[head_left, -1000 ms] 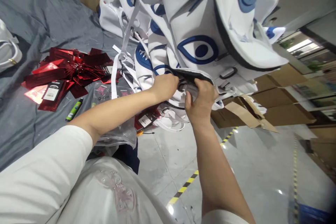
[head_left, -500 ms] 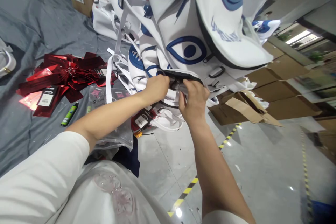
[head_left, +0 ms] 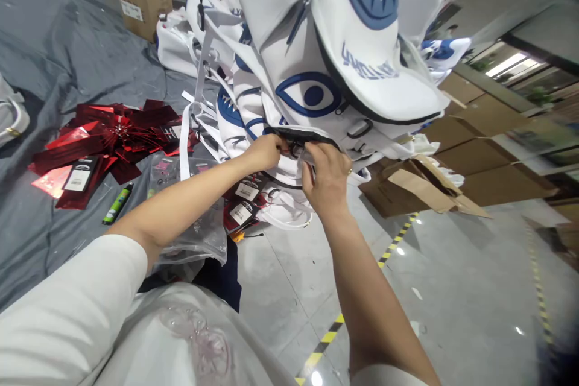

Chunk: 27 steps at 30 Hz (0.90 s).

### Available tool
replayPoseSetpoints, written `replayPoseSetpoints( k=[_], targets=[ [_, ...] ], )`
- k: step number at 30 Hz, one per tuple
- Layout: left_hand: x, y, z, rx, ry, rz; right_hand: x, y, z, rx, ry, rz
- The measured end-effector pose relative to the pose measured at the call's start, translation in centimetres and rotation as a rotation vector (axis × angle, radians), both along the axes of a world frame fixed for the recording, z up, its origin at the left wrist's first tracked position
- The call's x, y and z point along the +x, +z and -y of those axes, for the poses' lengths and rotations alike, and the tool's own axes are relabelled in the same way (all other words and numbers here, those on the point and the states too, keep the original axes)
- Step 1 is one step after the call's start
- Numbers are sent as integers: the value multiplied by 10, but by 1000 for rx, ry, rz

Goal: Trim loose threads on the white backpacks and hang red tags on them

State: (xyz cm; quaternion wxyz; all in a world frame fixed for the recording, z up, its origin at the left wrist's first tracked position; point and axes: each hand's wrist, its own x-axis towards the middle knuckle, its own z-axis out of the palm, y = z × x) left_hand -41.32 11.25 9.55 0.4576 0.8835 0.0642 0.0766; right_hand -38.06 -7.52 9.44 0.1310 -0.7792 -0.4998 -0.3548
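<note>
A large white bag [head_left: 316,42] printed with a blue eye, blue teeth and lettering hangs in front of me. My left hand [head_left: 265,152] is closed on its black-trimmed lower edge. My right hand [head_left: 326,178] pinches the same edge just to the right, around a small dark ring or clip I cannot make out clearly. A ring shows on one finger of the right hand. White straps [head_left: 190,114] dangle from the bag's left side.
Red foil packets [head_left: 104,139] and a green lighter-shaped object [head_left: 116,204] lie on a grey sheet [head_left: 67,60] at left. Clear plastic bags [head_left: 199,229] sit below my left arm. Cardboard boxes [head_left: 452,175] stand at right, more at top left. Yellow-black tape [head_left: 398,238] marks the glossy floor.
The bag has tilted, so its blue teeth and lettering now show on top. Both hands have drifted a little left and closer together on the lower edge.
</note>
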Motion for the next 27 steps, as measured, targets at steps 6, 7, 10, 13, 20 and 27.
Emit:
replayPoseSetpoints(
  k=[6,7,10,13,20,27],
  targets=[
    [2,-5,6,-249,-97,-31,2,-2,-4,-42,-120,100],
    [2,-5,6,-273,-119,-28,1,-3,-6,-76,-163,130],
    [4,-4,3,-295,-174,-19,-2,-2,-12,-159,-280,225],
    [7,-2,1,-267,-208,-14,-2,1,-17,-163,-335,269],
    [-21,-1,-31,-155,-389,-19,-7,4,-15,34,-199,33],
    [-41,-42,-48,-473,-411,209,-15,-9,-39,439,-84,-431]
  ],
)
